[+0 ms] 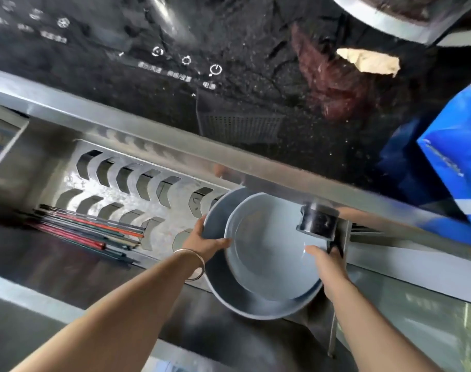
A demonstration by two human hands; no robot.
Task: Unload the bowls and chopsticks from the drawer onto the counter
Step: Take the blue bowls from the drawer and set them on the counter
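Observation:
Two grey-blue bowls are nested over the open steel drawer (41, 162), the smaller inner bowl (269, 253) resting inside the wider outer bowl (223, 288). My left hand (207, 242) grips the stack's left rim, thumb on the outer bowl's edge. My right hand (327, 261) holds the right rim, fingers on the inner bowl's edge. A bundle of red, green and dark chopsticks (89, 232) lies at the drawer's left, on the slotted metal rack (127, 178).
The black glass cooktop counter (148, 84) runs above the drawer, with touch controls, a red-brown stain and a pale scrap (368, 61). A blue bag (454, 162) sits at the right. A black knob (319, 220) juts beside the bowls. A steel pot rim shows top right.

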